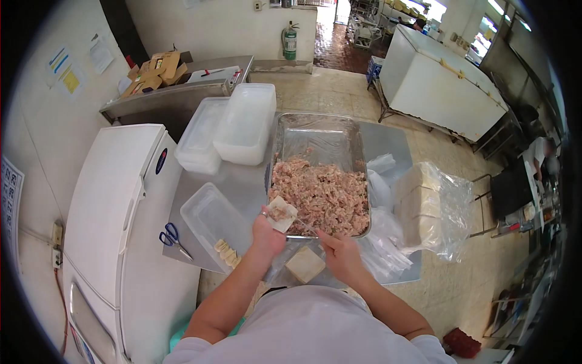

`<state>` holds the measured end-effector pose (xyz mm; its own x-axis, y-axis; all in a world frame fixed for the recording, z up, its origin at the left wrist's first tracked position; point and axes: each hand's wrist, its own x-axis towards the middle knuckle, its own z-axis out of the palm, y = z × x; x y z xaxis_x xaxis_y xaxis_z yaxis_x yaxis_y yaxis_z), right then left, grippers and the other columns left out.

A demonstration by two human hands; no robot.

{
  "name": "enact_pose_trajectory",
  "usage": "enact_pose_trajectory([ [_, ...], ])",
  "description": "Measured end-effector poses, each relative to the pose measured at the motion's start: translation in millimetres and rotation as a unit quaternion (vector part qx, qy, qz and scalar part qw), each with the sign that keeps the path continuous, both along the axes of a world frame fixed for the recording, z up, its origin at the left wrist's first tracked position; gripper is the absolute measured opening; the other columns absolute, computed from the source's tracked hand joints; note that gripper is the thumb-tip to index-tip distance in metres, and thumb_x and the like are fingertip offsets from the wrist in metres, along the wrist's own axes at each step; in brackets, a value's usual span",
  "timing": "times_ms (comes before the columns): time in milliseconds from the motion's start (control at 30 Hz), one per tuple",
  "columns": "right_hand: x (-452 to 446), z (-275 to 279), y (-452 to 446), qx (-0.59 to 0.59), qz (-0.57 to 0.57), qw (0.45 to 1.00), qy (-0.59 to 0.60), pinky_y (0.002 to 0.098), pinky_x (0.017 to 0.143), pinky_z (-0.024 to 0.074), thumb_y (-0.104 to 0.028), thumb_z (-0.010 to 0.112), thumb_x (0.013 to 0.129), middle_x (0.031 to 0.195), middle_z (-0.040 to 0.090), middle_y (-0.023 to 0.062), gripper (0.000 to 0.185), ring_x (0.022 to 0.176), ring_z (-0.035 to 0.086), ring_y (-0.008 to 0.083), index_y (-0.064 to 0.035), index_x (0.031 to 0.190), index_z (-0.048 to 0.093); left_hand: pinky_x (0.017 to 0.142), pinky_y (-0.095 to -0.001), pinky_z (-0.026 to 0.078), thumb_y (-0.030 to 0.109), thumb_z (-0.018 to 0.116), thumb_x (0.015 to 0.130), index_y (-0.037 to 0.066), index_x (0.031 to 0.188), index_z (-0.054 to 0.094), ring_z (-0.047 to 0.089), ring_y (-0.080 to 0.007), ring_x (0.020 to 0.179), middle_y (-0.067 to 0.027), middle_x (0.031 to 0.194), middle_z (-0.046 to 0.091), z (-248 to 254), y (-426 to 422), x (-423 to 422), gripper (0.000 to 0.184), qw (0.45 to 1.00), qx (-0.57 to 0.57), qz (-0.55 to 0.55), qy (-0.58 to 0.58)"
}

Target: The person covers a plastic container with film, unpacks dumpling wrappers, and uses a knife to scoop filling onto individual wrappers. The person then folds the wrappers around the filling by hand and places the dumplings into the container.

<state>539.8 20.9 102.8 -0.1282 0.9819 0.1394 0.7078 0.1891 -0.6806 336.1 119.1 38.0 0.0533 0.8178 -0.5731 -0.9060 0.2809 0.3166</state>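
My left hand [268, 235] holds a square wrapper [281, 214] with a bit of meat filling on it, over the near left corner of a metal tray [321, 120]. Ground meat mixture [321, 194] fills the nearer part of that tray. My right hand [341, 253] is closed on a thin utensil [307, 225] that points toward the wrapper. A stack of square wrappers [305, 264] lies on the table between my forearms. Several folded pieces [227, 253] sit in a clear plastic container [209, 212] left of my left hand.
Blue-handled scissors [171, 235] lie at the table's left edge. Stacked plastic containers [245, 124] stand behind them. Right of the tray are plastic bags [381, 236] and bagged wrapper stacks [419, 203]. A white refrigerator [109, 224] stands left; a person [538, 159] is far right.
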Motion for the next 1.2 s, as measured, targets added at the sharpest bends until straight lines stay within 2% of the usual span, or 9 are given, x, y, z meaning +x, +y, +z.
enact_pose_trajectory([
  [133,-11.3,-18.5,7.6,-0.046,-0.004,0.997,0.070,0.0451,0.072,0.0525,0.001,0.062,0.090,0.082,0.069,0.0179,0.038,0.080,0.067,0.0360,-0.0086,0.125,0.074,0.113,-0.0505,0.047,0.033,0.027,0.114,0.003,0.138,0.053,0.062,-0.0333,0.123,-0.0155,0.131,0.064,5.9,-0.9,17.7,0.046,0.998,0.062,0.009,-0.007],
  [233,-10.9,-34.1,8.0,-0.031,-0.032,0.998,0.052,0.0465,0.073,0.0530,0.002,0.061,0.088,0.087,0.068,0.0181,0.045,0.082,0.067,0.0376,-0.0110,0.129,0.072,0.112,-0.0502,0.048,0.031,0.026,0.114,0.004,0.137,0.054,0.063,-0.0331,0.122,-0.0151,0.130,0.065,13.9,1.4,27.3,0.045,0.998,0.011,0.050,-0.045],
  [333,-11.3,-31.8,3.3,-0.014,-0.048,0.998,-0.031,0.0526,0.076,0.0533,-0.003,0.061,0.090,0.105,0.068,0.0205,0.046,0.089,0.066,0.0425,-0.0120,0.135,0.067,0.112,-0.0492,0.048,0.029,0.026,0.113,0.004,0.138,0.054,0.063,-0.0328,0.123,-0.0149,0.133,0.065,19.5,0.4,31.1,0.044,0.997,-0.017,0.055,-0.054],
  [433,-9.3,-25.9,5.0,-0.054,-0.045,0.993,-0.097,0.0521,0.078,0.0551,-0.002,0.061,0.090,0.113,0.067,0.0206,0.049,0.093,0.067,0.0432,-0.0131,0.138,0.065,0.113,-0.0485,0.048,0.029,0.027,0.113,0.004,0.140,0.053,0.062,-0.0321,0.126,-0.0141,0.135,0.064,17.6,-0.9,32.4,0.044,0.998,-0.019,0.056,-0.036],
  [533,-4.6,-29.6,7.8,-0.007,-0.099,0.992,-0.073,0.0485,0.074,0.0530,0.003,0.061,0.087,0.098,0.066,0.0186,0.053,0.087,0.067,0.0396,-0.0143,0.137,0.067,0.113,-0.0478,0.047,0.029,0.028,0.113,0.004,0.141,0.052,0.062,-0.0312,0.127,-0.0131,0.137,0.064,9.9,1.6,31.0,0.044,0.996,-0.034,0.069,-0.045],
  [733,4.4,-13.4,4.8,-0.027,-0.073,0.996,0.034,0.0450,0.073,0.0523,0.002,0.059,0.092,0.089,0.068,0.0197,0.045,0.082,0.068,0.0370,-0.0081,0.135,0.067,0.114,-0.0474,0.047,0.028,0.026,0.114,0.005,0.141,0.052,0.061,-0.0309,0.128,-0.0130,0.138,0.063,28.3,6.0,35.2,0.044,0.996,-0.049,0.074,-0.032],
  [833,-1.5,-21.2,-0.2,-0.028,-0.056,0.996,0.063,0.0445,0.073,0.0524,0.002,0.059,0.092,0.086,0.068,0.0196,0.043,0.080,0.067,0.0369,-0.0063,0.134,0.067,0.114,-0.0478,0.047,0.028,0.027,0.114,0.005,0.140,0.052,0.061,-0.0312,0.127,-0.0130,0.137,0.064,28.1,7.3,39.2,0.043,0.997,-0.011,0.063,-0.043],
  [1033,-7.3,-34.8,-0.9,-0.024,-0.080,0.996,0.025,0.0471,0.072,0.0530,0.001,0.059,0.092,0.094,0.067,0.0209,0.044,0.081,0.067,0.0394,-0.0079,0.135,0.067,0.110,-0.0512,0.050,0.029,0.030,0.113,0.002,0.135,0.053,0.063,-0.0331,0.124,-0.0166,0.134,0.063,25.1,4.7,52.6,0.042,0.996,-0.004,0.063,-0.060],
  [1200,-1.7,-30.8,-4.1,-0.029,-0.088,0.992,-0.084,0.0536,0.074,0.0542,-0.002,0.061,0.089,0.101,0.065,0.0207,0.055,0.088,0.067,0.0422,-0.0160,0.143,0.060,0.111,-0.0509,0.050,0.027,0.030,0.111,0.000,0.136,0.054,0.063,-0.0336,0.125,-0.0170,0.134,0.064,5.1,3.2,52.0,0.043,0.995,-0.031,0.040,-0.086],
])
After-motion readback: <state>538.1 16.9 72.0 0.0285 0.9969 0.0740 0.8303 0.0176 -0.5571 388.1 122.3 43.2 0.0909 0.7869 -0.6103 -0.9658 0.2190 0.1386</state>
